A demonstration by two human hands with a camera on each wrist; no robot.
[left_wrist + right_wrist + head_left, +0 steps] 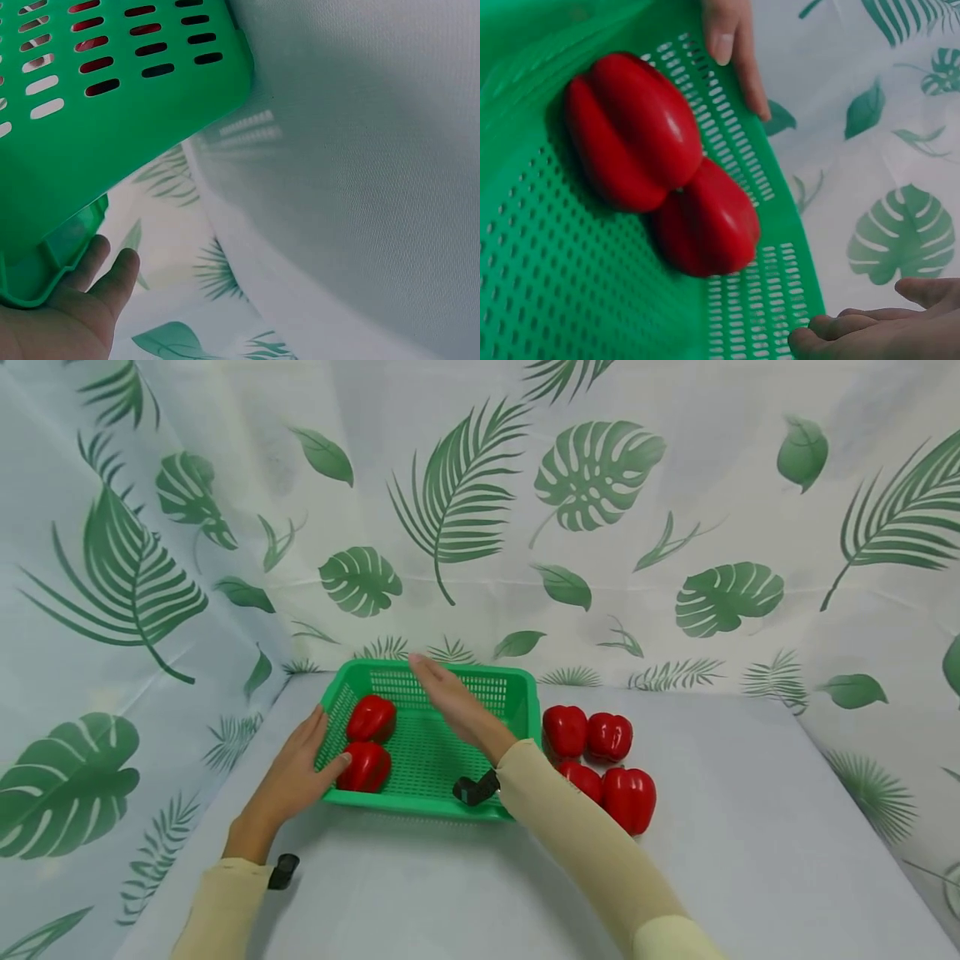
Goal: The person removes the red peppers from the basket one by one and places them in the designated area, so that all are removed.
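A green slotted plastic basket sits on the table, with two red bell peppers lying along its left side. My left hand holds the basket's left wall, the thumb over the rim near the closer pepper and the fingers along the outside. In the left wrist view, fingertips show just past the rim. Over the back part of the basket hovers my right hand, its fingers straight and nothing in them. That hand also shows at the lower right of the right wrist view.
Several more red bell peppers stand grouped on the white table, right of the basket; my right sleeve partly covers one. A leaf-printed curtain hangs behind the table and at its left.
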